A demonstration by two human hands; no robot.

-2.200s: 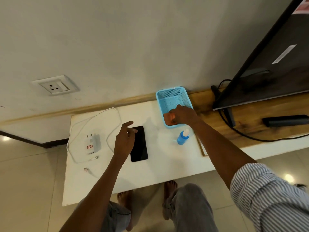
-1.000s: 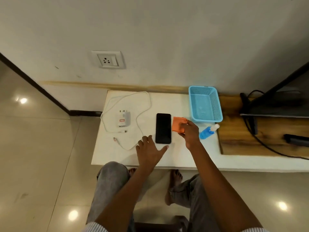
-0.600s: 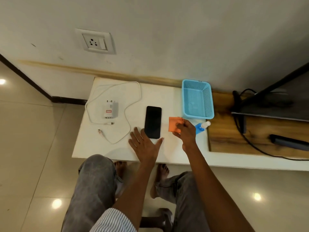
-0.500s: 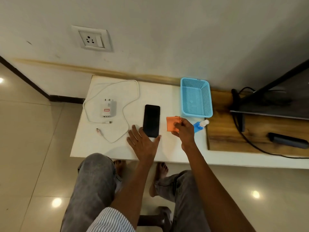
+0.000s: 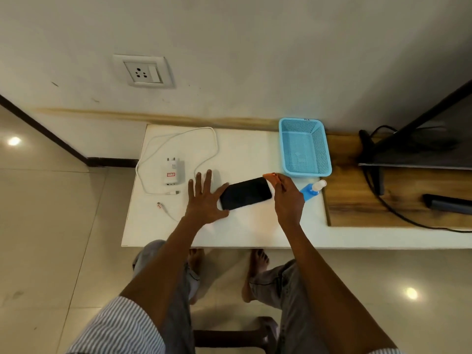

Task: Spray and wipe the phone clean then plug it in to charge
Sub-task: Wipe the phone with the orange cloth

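Left hand (image 5: 204, 200) spread beside phone (image 5: 245, 193), right hand (image 5: 287, 198) pinching cloth (image 5: 272, 176)

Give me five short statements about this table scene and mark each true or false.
1. The black phone lies inside the light blue mesh basket. False: it lies on the white table.
2. The right hand holds the orange cloth. True.
3. The white charger adapter is plugged into the wall socket. False: it lies on the table.
4. The left hand has spread fingers. True.
5. The small blue spray bottle stands upright. False: it lies on its side.
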